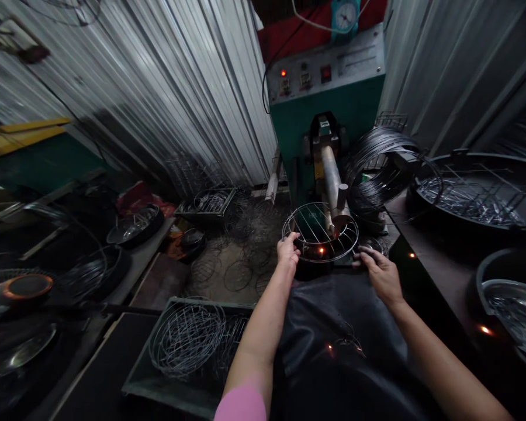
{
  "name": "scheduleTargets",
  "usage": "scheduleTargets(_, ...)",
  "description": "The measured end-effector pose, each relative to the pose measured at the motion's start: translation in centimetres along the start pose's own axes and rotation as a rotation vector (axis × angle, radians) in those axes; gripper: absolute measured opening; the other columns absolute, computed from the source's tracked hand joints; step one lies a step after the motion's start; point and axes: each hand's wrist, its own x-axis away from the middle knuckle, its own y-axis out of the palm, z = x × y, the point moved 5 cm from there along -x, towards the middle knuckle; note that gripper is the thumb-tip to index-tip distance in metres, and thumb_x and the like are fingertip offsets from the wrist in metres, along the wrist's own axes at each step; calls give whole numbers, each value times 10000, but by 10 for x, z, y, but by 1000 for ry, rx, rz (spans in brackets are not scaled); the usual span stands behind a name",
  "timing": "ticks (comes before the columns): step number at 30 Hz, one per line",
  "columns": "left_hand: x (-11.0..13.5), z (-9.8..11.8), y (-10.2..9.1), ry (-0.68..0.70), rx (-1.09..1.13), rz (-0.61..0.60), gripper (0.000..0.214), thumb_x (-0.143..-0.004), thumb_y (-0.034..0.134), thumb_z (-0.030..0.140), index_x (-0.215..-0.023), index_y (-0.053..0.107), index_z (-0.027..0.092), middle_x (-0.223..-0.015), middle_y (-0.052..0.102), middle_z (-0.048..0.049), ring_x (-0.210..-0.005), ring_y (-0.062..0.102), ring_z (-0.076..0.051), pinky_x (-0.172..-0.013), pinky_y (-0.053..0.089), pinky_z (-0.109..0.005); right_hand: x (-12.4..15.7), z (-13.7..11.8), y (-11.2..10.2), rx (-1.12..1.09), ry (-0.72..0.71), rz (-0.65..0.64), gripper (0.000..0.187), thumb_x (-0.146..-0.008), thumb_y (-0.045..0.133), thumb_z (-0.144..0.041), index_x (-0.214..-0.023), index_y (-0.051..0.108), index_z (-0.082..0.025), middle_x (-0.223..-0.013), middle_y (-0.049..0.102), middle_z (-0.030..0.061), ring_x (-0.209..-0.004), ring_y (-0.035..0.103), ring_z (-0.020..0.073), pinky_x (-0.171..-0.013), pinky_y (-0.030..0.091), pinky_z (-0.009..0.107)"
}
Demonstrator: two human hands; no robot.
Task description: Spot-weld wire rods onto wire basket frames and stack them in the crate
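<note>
A round wire basket with thin cross wires sits at the spot welder's electrode arm. My left hand is closed on the basket's left rim, thumb on top. At the right rim, my right hand has its thumb and fingers pinched together; whatever small piece they may hold is too dark to make out. The electrode tip reaches down inside the ring, and glowing sparks show near it. A black apron covers my lap below the basket.
A green tray of round wire grids stands at lower left. Right of the machine hangs a wire coil. Large black pans with small metal parts line the right side. Loose wire rings lie on the floor. Sparks fly rightward.
</note>
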Motion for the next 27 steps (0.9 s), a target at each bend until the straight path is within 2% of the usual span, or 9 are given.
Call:
scheduleTargets(6,5,-4,2,-20,22,21,334,-526,718,164,-581,389,170,-491,267,99,-364,216,-12,-334,149,-163,34,63,-62,254,202,-54,411,-657,589,-458,-934,658,-162,-655,646,48,-556,607,187,-552,498,305)
scheduleTargets(9,6,-5,-2,-27,8,-3,350,-532,744,206,-603,403,169,-516,296,88,-380,245,-21,-348,162,-166,56,85,-72,334,258,-126,414,-651,559,-466,-918,662,-166,-585,632,33,-487,583,189,-484,482,307)
scheduleTargets(12,0,0,-12,-90,-84,-32,367,-570,760,384,-680,487,164,-577,399,46,-424,354,-60,-374,262,-180,72,93,-75,375,221,-146,416,-679,530,-516,-895,664,-186,-562,621,14,-454,567,187,-441,467,304)
scheduleTargets(14,-10,8,-19,-156,-189,-35,392,-605,730,484,-741,537,171,-630,472,4,-501,457,-110,-431,369,-222,76,94,-78,404,158,-142,408,-680,531,-541,-859,673,-203,-563,626,15,-481,582,192,-481,484,312)
scheduleTargets(16,-21,18,-21,-217,-293,-64,380,-605,743,468,-748,553,173,-654,507,-19,-559,508,-140,-494,430,-261,75,95,-80,421,119,-150,411,-645,557,-556,-839,683,-216,-589,646,23,-530,609,207,-542,507,331)
scheduleTargets(19,-34,24,-9,-284,-378,-197,333,-558,799,321,-701,545,161,-624,502,-4,-514,486,-115,-496,431,-256,70,96,-77,404,133,-187,411,-587,605,-573,-808,683,-235,-561,640,19,-526,610,216,-561,513,352)
scheduleTargets(22,-38,17,-1,-301,-328,-250,323,-542,802,241,-629,504,151,-551,443,30,-413,376,-56,-394,299,-175,63,83,-62,279,234,-213,424,-605,629,-591,-788,654,-209,-563,634,31,-482,588,202,-488,499,340)
scheduleTargets(24,-37,10,-3,-279,-231,-227,342,-537,796,217,-597,467,150,-512,385,55,-378,286,-22,-362,184,-149,55,62,-46,136,255,-193,437,-661,636,-576,-838,636,-177,-685,669,68,-558,621,204,-515,519,328)
scheduleTargets(27,-30,3,-11,-182,-109,-183,341,-530,774,193,-593,442,152,-492,306,85,-372,190,1,-356,117,-146,37,15,-11,-70,112,-142,408,-728,641,-526,-931,615,-173,-865,680,88,-734,656,205,-674,544,333)
